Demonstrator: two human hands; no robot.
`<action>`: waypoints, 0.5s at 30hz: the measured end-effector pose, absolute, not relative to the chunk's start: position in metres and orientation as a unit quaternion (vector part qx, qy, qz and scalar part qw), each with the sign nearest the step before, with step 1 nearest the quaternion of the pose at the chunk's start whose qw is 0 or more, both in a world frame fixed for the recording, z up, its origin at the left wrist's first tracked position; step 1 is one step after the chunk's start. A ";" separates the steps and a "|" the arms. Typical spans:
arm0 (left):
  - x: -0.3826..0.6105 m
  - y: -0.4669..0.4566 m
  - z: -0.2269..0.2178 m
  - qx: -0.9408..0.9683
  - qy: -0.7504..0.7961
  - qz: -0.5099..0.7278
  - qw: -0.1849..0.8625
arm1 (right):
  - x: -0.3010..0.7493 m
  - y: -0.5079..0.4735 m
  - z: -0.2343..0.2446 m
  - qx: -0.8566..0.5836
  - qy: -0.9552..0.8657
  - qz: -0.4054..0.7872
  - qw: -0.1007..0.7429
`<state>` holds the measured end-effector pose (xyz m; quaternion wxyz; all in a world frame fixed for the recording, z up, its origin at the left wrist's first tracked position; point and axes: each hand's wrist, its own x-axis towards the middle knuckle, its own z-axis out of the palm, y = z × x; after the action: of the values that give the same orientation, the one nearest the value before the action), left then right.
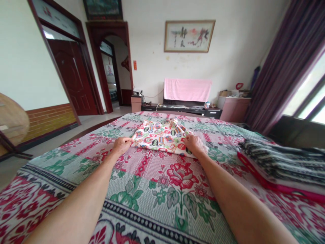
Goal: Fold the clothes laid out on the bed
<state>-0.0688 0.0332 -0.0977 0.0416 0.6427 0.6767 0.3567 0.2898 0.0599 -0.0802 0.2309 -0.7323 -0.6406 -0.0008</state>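
Observation:
A white garment (162, 137) with a colourful print lies spread on the flowered bedspread (152, 189), its far edge rumpled; its exact kind does not show. My left hand (123, 145) pinches the near left corner of the cloth. Toward the other end, my right hand (195, 145) has its fingers closed on the fabric, and a bit of the garment sticks out beyond it on the right. Both forearms reach forward low over the bedspread.
Folded black-and-white striped cloth (281, 162) is stacked on a red item (269, 184) at the right. Past the bed's far edge stands a low cabinet (182, 110) beneath a pink cloth (188, 89). A purple curtain (276, 64) hangs at the right.

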 end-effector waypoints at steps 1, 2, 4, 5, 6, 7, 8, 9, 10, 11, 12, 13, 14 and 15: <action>-0.069 0.034 -0.098 0.641 0.675 0.363 0.038 | 0.290 0.061 -0.081 -0.734 -0.634 0.001 0.243; -0.069 0.034 -0.098 0.640 0.672 0.371 0.033 | 0.291 0.062 -0.082 -0.736 -0.627 0.003 0.257; -0.070 0.035 -0.099 0.643 0.663 0.383 0.022 | 0.293 0.064 -0.083 -0.738 -0.612 0.001 0.286; -0.070 0.035 -0.099 0.647 0.657 0.388 0.016 | 0.294 0.064 -0.083 -0.737 -0.606 -0.001 0.300; -0.070 0.036 -0.099 0.651 0.649 0.393 0.010 | 0.294 0.064 -0.082 -0.736 -0.600 -0.002 0.313; -0.069 0.036 -0.099 0.655 0.642 0.397 0.005 | 0.294 0.062 -0.081 -0.736 -0.593 -0.004 0.327; -0.069 0.036 -0.099 0.658 0.637 0.402 0.002 | 0.294 0.060 -0.079 -0.735 -0.585 -0.008 0.341; -0.068 0.037 -0.099 0.660 0.632 0.406 -0.001 | 0.294 0.059 -0.078 -0.734 -0.578 -0.011 0.356; -0.068 0.037 -0.099 0.660 0.629 0.410 -0.003 | 0.293 0.057 -0.076 -0.730 -0.573 -0.015 0.371; -0.067 0.037 -0.099 0.660 0.628 0.412 -0.006 | 0.293 0.056 -0.075 -0.726 -0.569 -0.019 0.386; -0.067 0.038 -0.099 0.660 0.629 0.411 -0.009 | 0.292 0.055 -0.074 -0.721 -0.566 -0.023 0.400; -0.067 0.038 -0.099 0.660 0.630 0.409 -0.011 | 0.292 0.056 -0.073 -0.715 -0.565 -0.027 0.411; -0.067 0.039 -0.099 0.662 0.631 0.404 -0.014 | 0.292 0.056 -0.073 -0.710 -0.565 -0.030 0.419; -0.067 0.040 -0.099 0.665 0.632 0.398 -0.016 | 0.292 0.057 -0.072 -0.707 -0.567 -0.032 0.422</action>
<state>-0.0672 0.0398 -0.0995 -0.0163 0.6648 0.6321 0.3977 0.2921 0.0570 -0.0724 0.4215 -0.7068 -0.5673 -0.0317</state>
